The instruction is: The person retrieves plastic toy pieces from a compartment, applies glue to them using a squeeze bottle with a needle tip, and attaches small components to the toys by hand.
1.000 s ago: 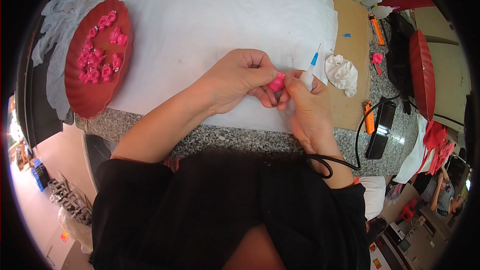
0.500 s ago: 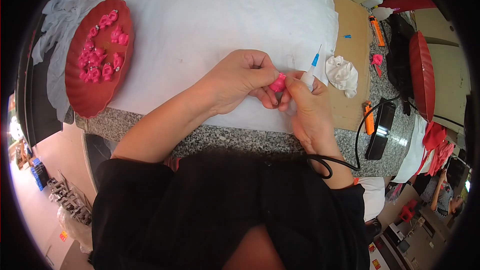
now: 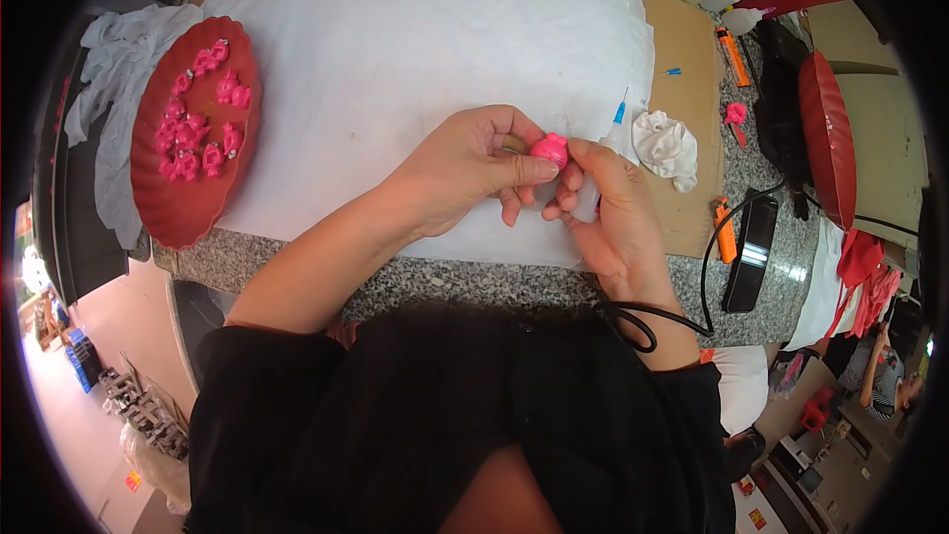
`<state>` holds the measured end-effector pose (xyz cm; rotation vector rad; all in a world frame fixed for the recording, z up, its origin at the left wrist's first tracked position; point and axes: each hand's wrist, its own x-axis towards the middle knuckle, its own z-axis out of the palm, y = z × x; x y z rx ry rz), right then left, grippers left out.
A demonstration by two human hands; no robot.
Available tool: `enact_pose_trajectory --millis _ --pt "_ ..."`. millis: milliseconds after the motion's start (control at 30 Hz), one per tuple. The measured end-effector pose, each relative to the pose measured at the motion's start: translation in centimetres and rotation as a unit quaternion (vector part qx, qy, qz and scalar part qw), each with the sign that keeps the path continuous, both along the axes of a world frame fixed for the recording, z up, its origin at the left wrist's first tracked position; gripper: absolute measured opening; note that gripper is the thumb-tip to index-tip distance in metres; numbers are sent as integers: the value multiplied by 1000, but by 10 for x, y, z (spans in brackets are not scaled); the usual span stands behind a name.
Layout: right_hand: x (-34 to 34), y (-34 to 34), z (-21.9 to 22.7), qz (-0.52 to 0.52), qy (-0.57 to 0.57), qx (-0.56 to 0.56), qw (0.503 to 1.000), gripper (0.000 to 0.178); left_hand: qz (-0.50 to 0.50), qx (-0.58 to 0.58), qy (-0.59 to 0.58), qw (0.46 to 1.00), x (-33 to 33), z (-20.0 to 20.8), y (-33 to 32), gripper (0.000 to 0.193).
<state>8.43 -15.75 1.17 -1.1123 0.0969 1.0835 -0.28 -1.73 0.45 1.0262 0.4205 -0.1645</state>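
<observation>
Pinches pink figurine (image 3: pixel 549 150) in left hand (image 3: pixel 470 166); grips blue-needled bottle (image 3: pixel 587 199) in right hand (image 3: pixel 620 200). Pink pieces (image 3: pixel 186 134) on red tray (image 3: pixel 173 216).

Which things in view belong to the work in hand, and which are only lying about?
In the work:
pink piece, in the left hand
needle-tipped bottle, in the right hand
probably the red tray of similar pieces

Apparently just lying about:
crumpled white cloth
flat black device
loose blue tip
</observation>
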Motion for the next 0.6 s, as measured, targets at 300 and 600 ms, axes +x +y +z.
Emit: enact_pose_trajectory --millis 300,600 --pt "1 -2 -2 14 1 13 1000 12 2 -35 -10 999 -1 -3 1 14" --pt "2 -3 -3 16 7 21 1000 11 0 -46 -11 999 0 -1 0 14"
